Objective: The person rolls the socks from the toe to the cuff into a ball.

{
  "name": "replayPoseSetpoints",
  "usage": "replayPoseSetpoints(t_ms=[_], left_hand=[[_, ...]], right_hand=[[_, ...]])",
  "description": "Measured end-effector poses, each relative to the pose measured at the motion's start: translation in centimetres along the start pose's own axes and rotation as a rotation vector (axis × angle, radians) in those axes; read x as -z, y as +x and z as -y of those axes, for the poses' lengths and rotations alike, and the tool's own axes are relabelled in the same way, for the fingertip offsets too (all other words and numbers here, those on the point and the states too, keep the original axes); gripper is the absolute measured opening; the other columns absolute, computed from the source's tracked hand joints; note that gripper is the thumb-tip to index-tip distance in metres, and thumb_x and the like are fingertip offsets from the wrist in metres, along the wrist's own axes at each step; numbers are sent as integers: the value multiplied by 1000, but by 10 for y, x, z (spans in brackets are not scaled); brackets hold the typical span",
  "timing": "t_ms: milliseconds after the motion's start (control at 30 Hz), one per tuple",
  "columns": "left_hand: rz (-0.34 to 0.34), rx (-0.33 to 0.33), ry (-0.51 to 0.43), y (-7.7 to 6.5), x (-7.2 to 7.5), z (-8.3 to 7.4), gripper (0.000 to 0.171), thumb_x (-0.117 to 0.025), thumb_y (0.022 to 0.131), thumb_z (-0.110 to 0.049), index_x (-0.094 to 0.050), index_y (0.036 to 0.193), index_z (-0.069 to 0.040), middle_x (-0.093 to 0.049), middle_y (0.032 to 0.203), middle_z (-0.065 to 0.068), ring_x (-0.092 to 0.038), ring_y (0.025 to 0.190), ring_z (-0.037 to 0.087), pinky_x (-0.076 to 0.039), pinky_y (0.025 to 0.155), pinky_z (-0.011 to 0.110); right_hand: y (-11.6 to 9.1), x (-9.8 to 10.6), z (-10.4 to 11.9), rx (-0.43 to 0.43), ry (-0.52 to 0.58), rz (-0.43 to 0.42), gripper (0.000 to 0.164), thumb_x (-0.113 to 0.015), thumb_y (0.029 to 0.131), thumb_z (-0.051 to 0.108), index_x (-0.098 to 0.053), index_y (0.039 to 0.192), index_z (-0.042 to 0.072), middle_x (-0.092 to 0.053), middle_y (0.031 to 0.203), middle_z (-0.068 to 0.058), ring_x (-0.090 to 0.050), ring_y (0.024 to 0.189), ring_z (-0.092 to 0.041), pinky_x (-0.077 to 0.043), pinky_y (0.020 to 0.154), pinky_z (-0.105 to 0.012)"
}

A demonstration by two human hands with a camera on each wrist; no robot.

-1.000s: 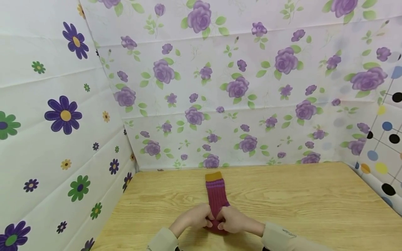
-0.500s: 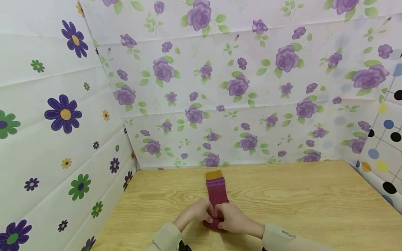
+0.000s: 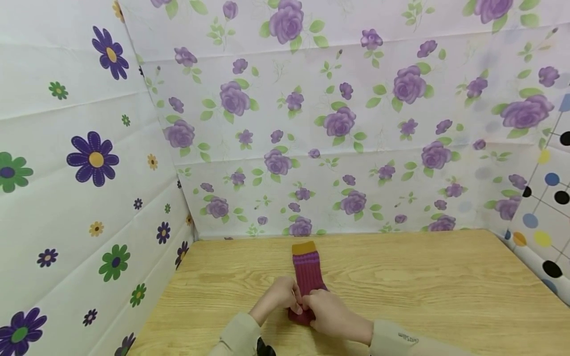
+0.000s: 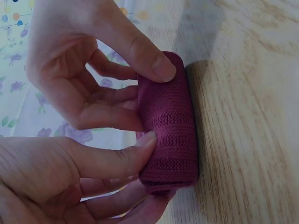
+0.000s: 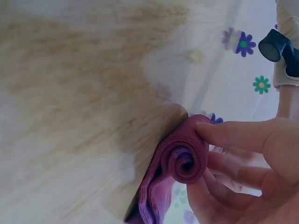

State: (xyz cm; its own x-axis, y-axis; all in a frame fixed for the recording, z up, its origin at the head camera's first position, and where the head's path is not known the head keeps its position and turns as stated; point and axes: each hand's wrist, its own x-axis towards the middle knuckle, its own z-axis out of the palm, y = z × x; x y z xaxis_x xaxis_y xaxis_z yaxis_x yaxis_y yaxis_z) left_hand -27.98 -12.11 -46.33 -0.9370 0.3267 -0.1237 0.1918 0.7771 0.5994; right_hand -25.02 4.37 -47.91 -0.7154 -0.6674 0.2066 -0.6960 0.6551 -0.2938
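Observation:
A maroon knitted sock [image 3: 308, 274] with purple stripes and a mustard cuff lies lengthwise on the table, cuff toward the back wall. Its near end is wound into a roll [image 4: 170, 121], whose spiral end shows in the right wrist view. My left hand [image 3: 281, 292] pinches the roll's left part, thumb on the near side and fingers beyond. The right part is held by my right hand [image 3: 331, 312], thumb and curled fingers around it. Both hands nearly meet at the middle of the roll. In the head view they cover much of it.
The wood-grain table [image 3: 423, 277] extends to both sides of the sock. Behind it hangs a cloth with purple roses [image 3: 338, 121]. A daisy-print cloth [image 3: 95, 207] borders the left, and a dotted cloth [image 3: 545, 212] the right. A dark band [image 5: 275, 46] circles the left wrist.
The fingers of both hands have shifted slightly on the rolled end, and the hands sit a little farther forward. The cuff end has stayed in place; the head view has shifted slightly.

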Motion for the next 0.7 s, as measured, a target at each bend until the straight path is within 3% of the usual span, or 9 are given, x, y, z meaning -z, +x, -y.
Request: replayPoseSetpoints(t_ms=[367,567,700], left_hand=[[-30,-5,4,-1,-1,1,18,-86,65,0,-68,64,-1,-64,62,4,-46,56,11,-40,50,23],[-25,12,-11,-2,-2,0,13,-82,71,1,-70,65,0,-65,62,6,-47,55,11,-40,51,23],[-24,23,-9,0,-3,1,13,-81,71,0,-70,64,-1,-65,61,6,-47,54,12,-39,50,23]], right_hand=[[7,-2,-6,70,-112,31,22,-83,65,10,-69,82,15,-62,74,6,-50,67,-3,-41,59,-19],[7,-2,-3,45,-240,128,28,-83,74,18,-67,97,18,-59,81,4,-54,74,-9,-46,59,-23],[8,-4,0,35,-269,127,24,-80,76,16,-66,95,16,-59,84,3,-56,77,-12,-48,61,-25]])
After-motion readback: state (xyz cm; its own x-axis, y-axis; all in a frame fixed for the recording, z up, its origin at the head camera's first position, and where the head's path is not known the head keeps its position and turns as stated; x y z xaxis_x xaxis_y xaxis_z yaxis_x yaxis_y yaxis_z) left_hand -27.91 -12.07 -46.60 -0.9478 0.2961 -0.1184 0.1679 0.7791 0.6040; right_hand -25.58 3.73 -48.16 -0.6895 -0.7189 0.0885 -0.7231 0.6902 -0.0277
